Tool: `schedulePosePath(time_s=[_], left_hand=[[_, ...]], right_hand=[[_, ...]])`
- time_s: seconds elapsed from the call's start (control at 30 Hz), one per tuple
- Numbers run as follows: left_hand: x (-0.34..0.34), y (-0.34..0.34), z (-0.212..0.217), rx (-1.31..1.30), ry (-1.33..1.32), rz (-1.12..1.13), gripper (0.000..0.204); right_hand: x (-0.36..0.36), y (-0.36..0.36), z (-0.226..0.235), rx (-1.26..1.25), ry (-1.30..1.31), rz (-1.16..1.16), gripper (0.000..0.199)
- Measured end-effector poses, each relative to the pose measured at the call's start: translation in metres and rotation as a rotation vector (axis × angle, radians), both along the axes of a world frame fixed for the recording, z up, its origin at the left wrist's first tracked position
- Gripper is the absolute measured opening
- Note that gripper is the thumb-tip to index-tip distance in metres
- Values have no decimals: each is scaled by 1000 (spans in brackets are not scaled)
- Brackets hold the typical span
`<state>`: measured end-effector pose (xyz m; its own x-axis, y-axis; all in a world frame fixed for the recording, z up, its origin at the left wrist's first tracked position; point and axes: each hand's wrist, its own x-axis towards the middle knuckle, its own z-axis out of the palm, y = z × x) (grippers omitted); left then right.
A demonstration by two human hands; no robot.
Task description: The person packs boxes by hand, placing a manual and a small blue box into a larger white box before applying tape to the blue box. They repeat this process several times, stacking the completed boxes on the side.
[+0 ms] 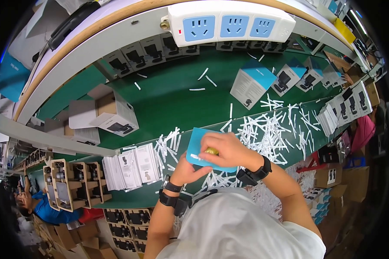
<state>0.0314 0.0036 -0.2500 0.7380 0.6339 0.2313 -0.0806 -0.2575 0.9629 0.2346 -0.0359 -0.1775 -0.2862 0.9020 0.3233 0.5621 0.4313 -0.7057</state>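
Observation:
In front of me is a small carton (197, 137) with a bright blue top. My left hand (189, 171) grips its near left corner, the thumb lying along the near edge. Over the blue top, my right hand (224, 149) is curled round a small, shiny, yellowish round thing (211, 151); its exact kind is unclear. The right fingertips press down close to a patch of white print on the carton, and part of the top is hidden under that hand.
Loose white paper strips (263, 134) are scattered to the right. Stacked leaflets (132, 167) and brown trays with black devices (75, 183) stand at left. Open cartons (116, 114) lie beyond; blue-topped cartons (253, 84) stand far right. A power strip (231, 23) hangs overhead. Another person (52, 209) is far left.

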Motion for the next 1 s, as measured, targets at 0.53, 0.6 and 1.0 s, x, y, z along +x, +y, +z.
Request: schedulePosePath(time_s=[0.53,0.6,1.0], left_hand=[[1,8,-11,330,-35,121,44],[7,0,-2,154,-101,241,48],[-5,-13,20,318,266,266,57]], right_hand=[[55,-27,-18,-377,1082,291,14],[95,-44,-25,-477,724,-282,37],[8,-100,-65,48,180,-609,42]])
